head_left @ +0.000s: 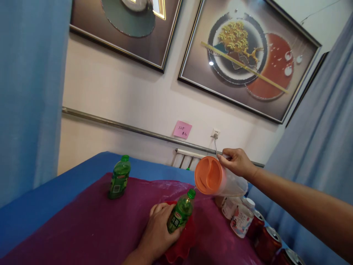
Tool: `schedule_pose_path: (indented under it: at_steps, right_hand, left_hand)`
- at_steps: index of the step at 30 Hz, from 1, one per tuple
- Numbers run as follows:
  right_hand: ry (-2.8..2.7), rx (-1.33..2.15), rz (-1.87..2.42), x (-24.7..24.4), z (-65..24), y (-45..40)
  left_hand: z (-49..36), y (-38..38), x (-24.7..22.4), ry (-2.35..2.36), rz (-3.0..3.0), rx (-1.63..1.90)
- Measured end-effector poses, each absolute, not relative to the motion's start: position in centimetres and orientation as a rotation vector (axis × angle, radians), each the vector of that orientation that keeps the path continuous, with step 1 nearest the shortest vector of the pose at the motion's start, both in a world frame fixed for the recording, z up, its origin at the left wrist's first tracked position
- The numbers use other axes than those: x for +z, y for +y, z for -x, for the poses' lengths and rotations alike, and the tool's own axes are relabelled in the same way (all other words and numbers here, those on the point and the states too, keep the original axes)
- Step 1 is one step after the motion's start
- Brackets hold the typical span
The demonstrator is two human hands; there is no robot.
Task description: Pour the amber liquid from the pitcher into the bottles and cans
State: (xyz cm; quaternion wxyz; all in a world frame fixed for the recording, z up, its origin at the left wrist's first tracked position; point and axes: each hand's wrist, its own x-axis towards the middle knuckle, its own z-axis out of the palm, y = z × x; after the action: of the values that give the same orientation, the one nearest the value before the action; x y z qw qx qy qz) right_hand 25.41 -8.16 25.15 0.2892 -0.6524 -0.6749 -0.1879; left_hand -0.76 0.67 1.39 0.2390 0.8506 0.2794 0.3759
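Fingers wrapped round it, my left hand [158, 230] grips a green plastic drink bottle [180, 212] that leans to the right. Below the bottle lies a red dish with a wavy rim [183, 244], partly hidden by my hand. My right hand [238, 162] is closed on the handle of a clear pitcher [233, 184], which is tipped on its side. The pitcher's orange lid [208, 176] faces left, its lower edge close above the mouth of the bottle. I cannot make out for certain whether liquid is flowing between them.
Another green bottle [120, 178] stands at the left on the purple sheet [82, 221] over a blue-covered table [96, 162]. At the right is a row with a labelled clear bottle [242, 219] and several dark red cans [267, 243]. A metal rail [132, 129] crosses the wall behind; blue curtains [311, 147] hang on both sides.
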Motion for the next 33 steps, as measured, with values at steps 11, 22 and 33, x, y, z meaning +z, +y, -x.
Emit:
schedule_pose_path:
  at_steps: [11,22,33]
  right_hand:
    - [-1.814,-0.537,1.738,25.03,-25.49,-8.15]
    - [-1.802,-0.502,1.753,25.02,-25.49,-8.24]
    - [-1.814,-0.533,1.744,25.02,-25.53,-8.28]
  left_hand:
    - [0.76,0.71,1.28,0.761,-2.324,1.054]
    - [0.80,0.49,1.45,0.766,-2.326,1.052]
    - [0.79,0.60,1.30,0.765,-2.324,1.034]
